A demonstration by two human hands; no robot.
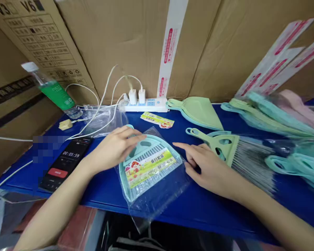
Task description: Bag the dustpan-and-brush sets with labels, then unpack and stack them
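The head view shows me a blue counter (107,190) with a dustpan set (150,169) lying at the middle of the frame, slipped into a clear bag (163,197) whose loose film trails toward the front edge. From where I stand, the left hand (120,146) lies over the set's upper left part, fingers bent and close together; whether they pinch the plastic or merely rest there, I can't tell. The right hand (201,165) is just beside the bag's right edge, index finger stretched out and thumb apart from it, with nothing in its grasp; I can't make out whether a fingertip touches the film. A printed card (151,165) lies across the bristles, so I'd judge the step in hand to be settling the bagged set, with its slack film not yet tidied. The next move seems to call for steadying the set with the left hand and a light pinch on that thin film with the right. Right of center lies a green brush (226,148), below a pair of stacked dustpans (202,111); loose cards (157,120) sit above the bag, and more sets (277,113) crowd the right side.
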